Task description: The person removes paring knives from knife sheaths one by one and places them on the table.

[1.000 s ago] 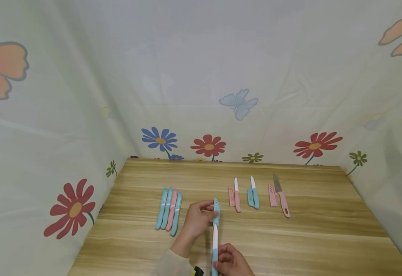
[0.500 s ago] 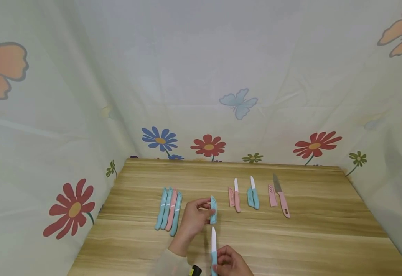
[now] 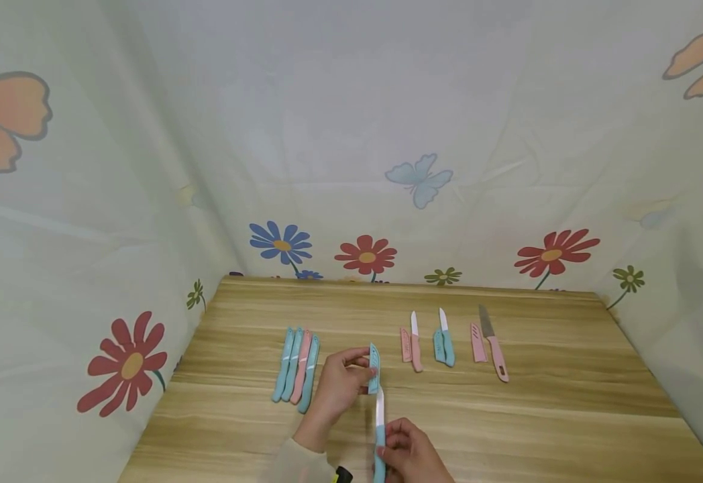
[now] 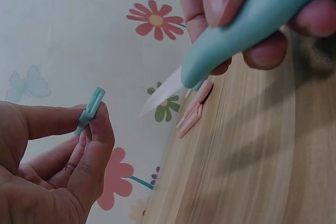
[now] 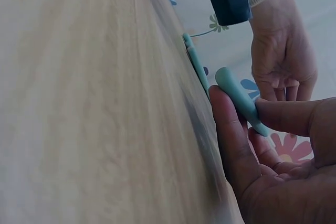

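Note:
My left hand pinches a blue-green knife sheath between thumb and fingers, its tip pointing away from me. Just below it, my right hand grips the light-blue handle of a paring knife, whose white blade points up at the sheath's lower end. The left wrist view has the sheath with its slot showing, and a gap between it and the blade. In the right wrist view, thumb and fingers hold the knife handle; the blade is hidden there.
On the wooden table, several sheathed knives lie side by side at left. At right lie a pink knife, a blue knife and a larger pink-handled knife, each with its sheath beside it. Flowered cloth surrounds the table.
The sheath and left hand have shifted slightly left over the last second. The knife dropped back from the sheath, then moved up and a little right, bringing its tip close again.

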Motion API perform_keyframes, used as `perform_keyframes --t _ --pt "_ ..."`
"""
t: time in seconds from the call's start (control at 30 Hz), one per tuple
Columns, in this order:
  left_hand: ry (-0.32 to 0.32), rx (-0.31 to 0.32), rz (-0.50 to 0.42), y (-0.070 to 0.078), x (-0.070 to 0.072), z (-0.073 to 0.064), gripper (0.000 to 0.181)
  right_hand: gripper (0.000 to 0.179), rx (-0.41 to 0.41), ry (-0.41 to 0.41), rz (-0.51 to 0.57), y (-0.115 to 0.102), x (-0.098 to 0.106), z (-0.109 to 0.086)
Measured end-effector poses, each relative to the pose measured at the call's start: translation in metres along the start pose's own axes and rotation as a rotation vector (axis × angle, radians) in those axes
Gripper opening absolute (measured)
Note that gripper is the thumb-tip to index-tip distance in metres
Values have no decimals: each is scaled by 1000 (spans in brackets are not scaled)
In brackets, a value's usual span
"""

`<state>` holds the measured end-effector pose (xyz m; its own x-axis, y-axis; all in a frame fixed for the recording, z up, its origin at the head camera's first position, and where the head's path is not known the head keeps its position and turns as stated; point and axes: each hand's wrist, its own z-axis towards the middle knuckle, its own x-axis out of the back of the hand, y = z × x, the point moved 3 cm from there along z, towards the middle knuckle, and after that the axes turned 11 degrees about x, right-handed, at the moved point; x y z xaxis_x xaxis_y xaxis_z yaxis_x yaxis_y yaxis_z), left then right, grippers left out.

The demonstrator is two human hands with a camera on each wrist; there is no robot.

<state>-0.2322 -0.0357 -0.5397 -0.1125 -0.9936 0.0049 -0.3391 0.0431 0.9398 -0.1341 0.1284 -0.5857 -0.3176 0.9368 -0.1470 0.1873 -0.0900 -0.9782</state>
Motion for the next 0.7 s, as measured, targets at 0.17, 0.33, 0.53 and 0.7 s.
perform_keyframes --t 0.17,0.33,0.53,0.7 --pt "-11 -3 -3 1 0 -3 40 31 -19 48 -26 -6 5 5" --pt "-17 -7 3 2 0 -7 41 36 13 135 -82 -14 9 13" --pt "-19 -1 10 2 0 -9 42 38 59 266 -160 -23 15 27" --pt "-21 -2 3 0 -1 -11 42 36 81 343 -223 -28 20 41"
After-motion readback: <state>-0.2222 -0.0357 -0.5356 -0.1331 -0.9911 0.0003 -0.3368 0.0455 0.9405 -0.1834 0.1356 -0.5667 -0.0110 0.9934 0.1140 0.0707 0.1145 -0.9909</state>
